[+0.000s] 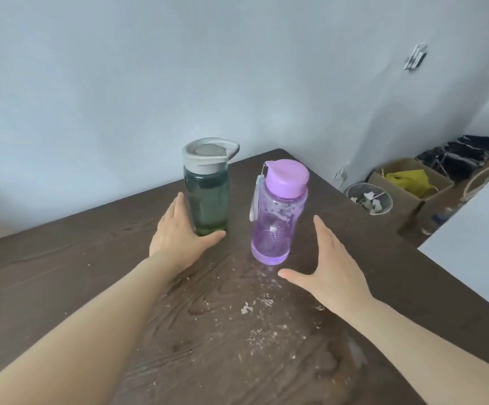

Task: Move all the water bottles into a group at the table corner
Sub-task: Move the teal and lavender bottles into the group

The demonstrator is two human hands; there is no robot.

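Two water bottles stand upright near the far corner of the dark wooden table [62,276]. The green bottle [208,197] has a grey lid. The purple bottle [275,217] has a purple cap and a grey strap. My left hand [179,235] is open at the base of the green bottle, fingers on its left side and thumb in front, touching or nearly touching it. My right hand [328,267] is open, just right of and in front of the purple bottle, a small gap between them.
White crumbs [255,305] are scattered on the table in front of the bottles. The wall stands right behind the table. On the floor to the right are a round wire bin [368,197], a cardboard box [409,182] with yellow cloth, and dark items.
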